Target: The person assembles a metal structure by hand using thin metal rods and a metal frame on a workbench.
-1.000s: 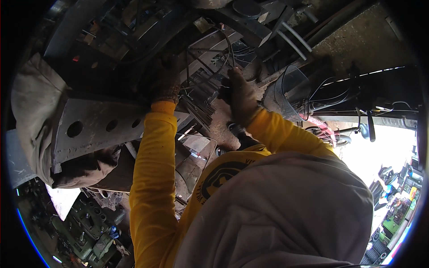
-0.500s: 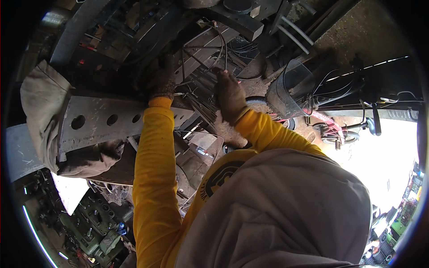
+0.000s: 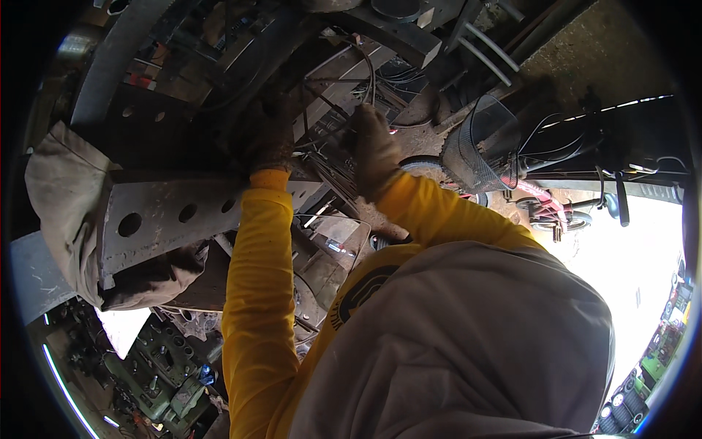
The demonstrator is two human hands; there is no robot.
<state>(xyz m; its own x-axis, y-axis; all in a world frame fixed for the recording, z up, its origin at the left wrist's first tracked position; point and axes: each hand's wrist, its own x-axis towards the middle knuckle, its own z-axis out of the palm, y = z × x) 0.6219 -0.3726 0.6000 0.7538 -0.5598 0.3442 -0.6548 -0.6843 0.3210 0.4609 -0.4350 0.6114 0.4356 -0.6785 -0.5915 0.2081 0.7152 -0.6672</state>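
Observation:
My left hand (image 3: 267, 139), in a dark work glove, reaches into shadow beside a grey steel beam (image 3: 164, 212) with a row of round holes. Its fingers are lost in the dark, and whatever it touches is hidden. To its right, my gloved right hand (image 3: 374, 150) is closed, its fist round the lower end of a thin, dark, bent cable (image 3: 371, 72). That cable arches up and away toward the metal parts at the back. Thin metal rods (image 3: 333, 175) lie between and below the two hands.
Brown cloth (image 3: 69, 205) drapes over the beam's left end. A black mesh basket (image 3: 479, 143) and a red bicycle (image 3: 537, 194) stand to the right. At the back lies a heavy dark steel bar (image 3: 409, 44). Green machinery (image 3: 157, 366) sits lower left.
My right hand has risen slightly along the cable, which now bows more to the right. My left hand stays by the beam; the whole view has shifted a little.

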